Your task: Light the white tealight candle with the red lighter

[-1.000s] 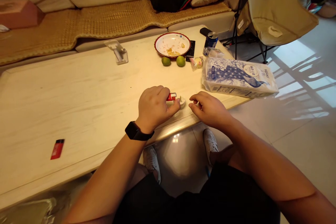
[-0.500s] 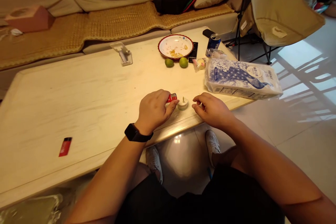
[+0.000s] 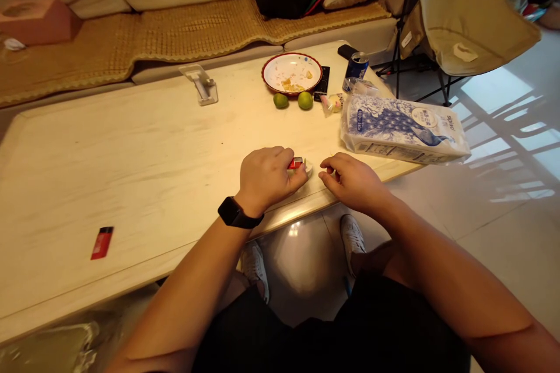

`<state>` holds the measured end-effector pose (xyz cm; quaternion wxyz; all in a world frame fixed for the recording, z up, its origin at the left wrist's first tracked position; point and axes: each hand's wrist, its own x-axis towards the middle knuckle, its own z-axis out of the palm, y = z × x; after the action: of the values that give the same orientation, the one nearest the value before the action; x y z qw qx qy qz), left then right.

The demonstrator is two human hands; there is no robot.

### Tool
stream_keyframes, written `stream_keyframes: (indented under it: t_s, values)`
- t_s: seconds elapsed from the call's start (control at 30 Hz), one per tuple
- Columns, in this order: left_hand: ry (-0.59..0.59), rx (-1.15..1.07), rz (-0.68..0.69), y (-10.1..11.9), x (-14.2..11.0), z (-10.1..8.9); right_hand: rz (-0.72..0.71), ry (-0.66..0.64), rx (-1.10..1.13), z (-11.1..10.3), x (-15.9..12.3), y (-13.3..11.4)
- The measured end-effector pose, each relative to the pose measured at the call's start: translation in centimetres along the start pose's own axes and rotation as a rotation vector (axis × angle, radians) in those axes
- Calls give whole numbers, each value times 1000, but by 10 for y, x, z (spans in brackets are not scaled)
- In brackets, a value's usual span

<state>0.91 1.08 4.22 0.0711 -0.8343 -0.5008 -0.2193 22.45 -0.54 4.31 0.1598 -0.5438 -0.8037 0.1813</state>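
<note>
My left hand (image 3: 270,182), with a black watch (image 3: 238,213) on its wrist, is closed around a red lighter (image 3: 294,164). The lighter's metal end points right, close against a small whitish tealight candle (image 3: 310,169) on the table. My thumb and the lighter hide most of that candle, and no flame shows. Just right of the candle, my right hand (image 3: 352,182) is loosely curled, a gap between thumb and forefinger, and nothing visible in it.
A second red lighter (image 3: 102,243) lies at the table's left. Farther back are a plate (image 3: 280,73) with food scraps, two green limes (image 3: 305,100), a phone stand (image 3: 202,86) and a blue can (image 3: 356,67). A tissue pack (image 3: 405,128) overhangs the right edge.
My left hand has moved right with the lighter, bringing it up to the candle and covering more of it. My right hand has hardly moved.
</note>
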Motion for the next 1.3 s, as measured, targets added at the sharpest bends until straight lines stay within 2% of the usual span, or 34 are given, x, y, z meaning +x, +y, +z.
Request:
stream_keyframes:
  t_s: [1.3]
  values:
    - [-114, 12, -14, 3, 3, -3, 3, -21, -20, -1, -1, -3]
